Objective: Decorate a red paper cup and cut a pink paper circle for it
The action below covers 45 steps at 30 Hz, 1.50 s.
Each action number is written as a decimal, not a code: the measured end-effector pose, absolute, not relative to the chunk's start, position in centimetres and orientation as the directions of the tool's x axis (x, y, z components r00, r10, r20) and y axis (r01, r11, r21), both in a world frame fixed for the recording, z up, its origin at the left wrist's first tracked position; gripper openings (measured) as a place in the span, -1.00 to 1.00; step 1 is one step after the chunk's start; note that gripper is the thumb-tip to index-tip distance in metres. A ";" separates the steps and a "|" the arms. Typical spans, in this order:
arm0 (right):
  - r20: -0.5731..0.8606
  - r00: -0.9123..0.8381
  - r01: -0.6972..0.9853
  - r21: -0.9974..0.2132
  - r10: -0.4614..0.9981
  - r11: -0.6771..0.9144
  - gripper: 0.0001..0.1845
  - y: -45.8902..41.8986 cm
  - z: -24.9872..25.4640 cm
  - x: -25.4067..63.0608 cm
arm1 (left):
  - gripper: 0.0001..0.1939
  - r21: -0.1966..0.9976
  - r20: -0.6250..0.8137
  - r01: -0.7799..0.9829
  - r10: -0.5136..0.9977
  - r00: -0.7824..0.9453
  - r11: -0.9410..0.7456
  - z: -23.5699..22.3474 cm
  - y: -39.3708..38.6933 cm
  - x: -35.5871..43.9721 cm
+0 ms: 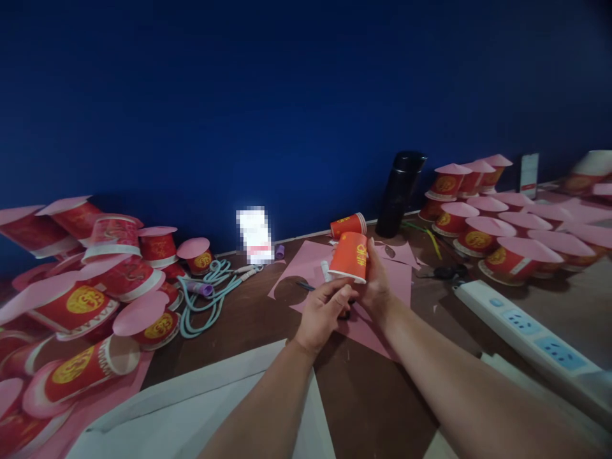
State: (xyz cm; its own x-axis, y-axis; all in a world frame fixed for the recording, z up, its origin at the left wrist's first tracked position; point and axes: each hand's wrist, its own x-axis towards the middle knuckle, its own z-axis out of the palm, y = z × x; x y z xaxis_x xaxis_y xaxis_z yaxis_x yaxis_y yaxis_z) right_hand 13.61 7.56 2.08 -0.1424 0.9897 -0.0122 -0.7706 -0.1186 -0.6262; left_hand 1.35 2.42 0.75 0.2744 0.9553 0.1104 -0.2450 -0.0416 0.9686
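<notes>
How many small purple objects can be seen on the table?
2: one lies by the light-blue cord, the other beside the bright pixelated patch. More may be hidden behind the left cups.

Held cup (348, 256) orange-red, yellow-lettered; wall (306, 115) navy blue.

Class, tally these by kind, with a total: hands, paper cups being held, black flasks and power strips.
Hands: 2 (left hand, right hand)
Held paper cup: 1
Black flask: 1
White power strip: 1
Total: 5
</notes>
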 end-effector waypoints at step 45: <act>0.257 -0.055 0.758 -0.618 0.965 0.208 -0.48 3.9 2.5 13.2 | -0.94 0.804 -0.110 -0.582 0.933 -0.344 -0.120 -1.1 6.5 0.2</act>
State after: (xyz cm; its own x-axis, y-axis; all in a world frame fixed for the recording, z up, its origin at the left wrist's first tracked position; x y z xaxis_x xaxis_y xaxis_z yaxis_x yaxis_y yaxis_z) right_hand 13.23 3.93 2.48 -0.0547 0.9648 0.2573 0.7578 0.2079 -0.6185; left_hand 0.25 6.53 -1.13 -0.3437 0.9327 -0.1098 -0.5818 -0.1197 0.8045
